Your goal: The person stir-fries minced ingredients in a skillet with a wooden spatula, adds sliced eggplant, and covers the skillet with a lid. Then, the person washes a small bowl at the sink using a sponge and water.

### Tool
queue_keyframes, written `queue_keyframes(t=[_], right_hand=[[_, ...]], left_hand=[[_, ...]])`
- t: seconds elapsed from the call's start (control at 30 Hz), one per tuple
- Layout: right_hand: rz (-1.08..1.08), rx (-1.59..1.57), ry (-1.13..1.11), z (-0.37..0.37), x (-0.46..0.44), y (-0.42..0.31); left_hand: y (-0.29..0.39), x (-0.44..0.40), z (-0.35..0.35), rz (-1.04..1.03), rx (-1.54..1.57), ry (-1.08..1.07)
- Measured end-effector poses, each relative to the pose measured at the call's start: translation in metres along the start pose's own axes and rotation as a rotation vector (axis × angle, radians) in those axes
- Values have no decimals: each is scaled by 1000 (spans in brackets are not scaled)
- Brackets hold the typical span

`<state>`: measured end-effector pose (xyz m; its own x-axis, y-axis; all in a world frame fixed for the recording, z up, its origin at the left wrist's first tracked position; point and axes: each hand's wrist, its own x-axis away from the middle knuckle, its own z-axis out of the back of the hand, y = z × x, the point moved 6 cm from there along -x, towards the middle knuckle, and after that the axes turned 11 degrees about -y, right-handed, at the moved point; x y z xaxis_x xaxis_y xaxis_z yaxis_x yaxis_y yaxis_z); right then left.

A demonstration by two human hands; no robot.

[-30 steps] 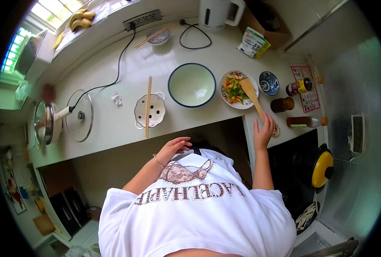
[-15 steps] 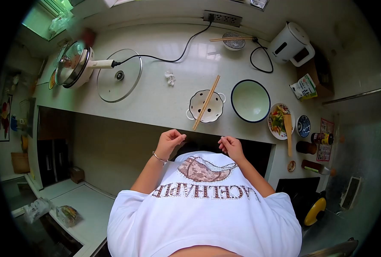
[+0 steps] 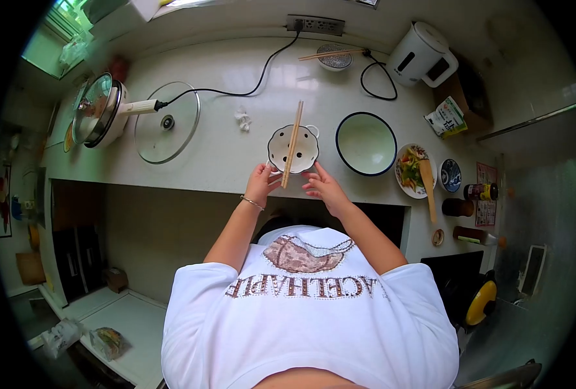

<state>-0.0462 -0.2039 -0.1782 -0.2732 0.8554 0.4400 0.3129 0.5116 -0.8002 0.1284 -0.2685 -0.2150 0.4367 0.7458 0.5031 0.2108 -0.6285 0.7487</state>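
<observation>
A white two-handled bowl (image 3: 279, 146) with dark dots and a scalloped rim stands near the counter's front edge, a pair of chopsticks (image 3: 293, 139) lying across it. My left hand (image 3: 262, 184) touches the bowl's lower left side by its handle, fingers apart. At the lower right side, my right hand (image 3: 325, 188) is spread, its fingertips at or very near the rim. To the right are a large pale green bowl (image 3: 366, 144) with a blue rim and a flowered plate of cut vegetables (image 3: 408, 170), on which a wooden spatula (image 3: 428, 188) rests.
A glass lid (image 3: 166, 144) and an electric pan (image 3: 106, 113) with a cord occupy the left. Crumpled tissue (image 3: 243, 120) lies behind the dotted bowl. At the right are a white kettle (image 3: 419, 55), a small blue bowl (image 3: 450, 175), jars and a stove with a yellow-lidded pot (image 3: 480, 303).
My right hand has left the spatula and moved left to the dotted bowl. My left hand has moved forward to the bowl's other side. The view has shifted too.
</observation>
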Motion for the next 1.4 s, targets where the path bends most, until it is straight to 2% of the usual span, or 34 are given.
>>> queue_keyframes(t=[0.03,0.1,0.2,0.23,0.4,0.5,0.57,0.8,0.87,0.93,1.0,1.07,1.1,1.17,1.23,1.33,1.37,1.4], right_hand=[[-6,-21,-35,-2,-3,-4],[-33,-8,-36,-1,-10,-5],[-76,20,-36,-1,-7,0],[-69,27,-51,-2,-1,0],[-103,87,-50,13,18,15],[-121,79,0,14,29,16],[-122,47,-6,15,35,19],[-140,3,34,35,54,45],[-150,3,35,36,62,44],[-117,30,40,36,65,45],[-78,56,52,33,64,38],[179,151,-10,16,69,6],[180,145,7,8,71,-4],[513,300,141,-6,83,-48],[553,220,140,-8,87,-60],[574,138,182,-3,100,-71],[500,14,195,9,102,-61],[421,-110,210,15,103,-53]], left_hand=[[0,-1,1,6,-11,-11],[2,-4,9,-36,178,5],[6,-13,24,-109,207,31],[7,-19,30,-140,235,-44],[19,-20,33,-159,247,-29],[39,4,20,-80,161,63],[28,11,10,213,204,-71],[22,-1,17,165,257,-232],[27,13,5,249,207,-248],[30,25,-1,239,195,-279],[37,35,-23,230,178,-316],[50,53,-74,158,133,-470],[48,59,-101,163,137,-554],[34,66,-148,202,68,-704],[8,67,-178,311,70,-728],[-4,69,-205,307,-30,-763],[-6,65,-207,299,-32,-762],[-11,63,-209,301,-207,-817]])
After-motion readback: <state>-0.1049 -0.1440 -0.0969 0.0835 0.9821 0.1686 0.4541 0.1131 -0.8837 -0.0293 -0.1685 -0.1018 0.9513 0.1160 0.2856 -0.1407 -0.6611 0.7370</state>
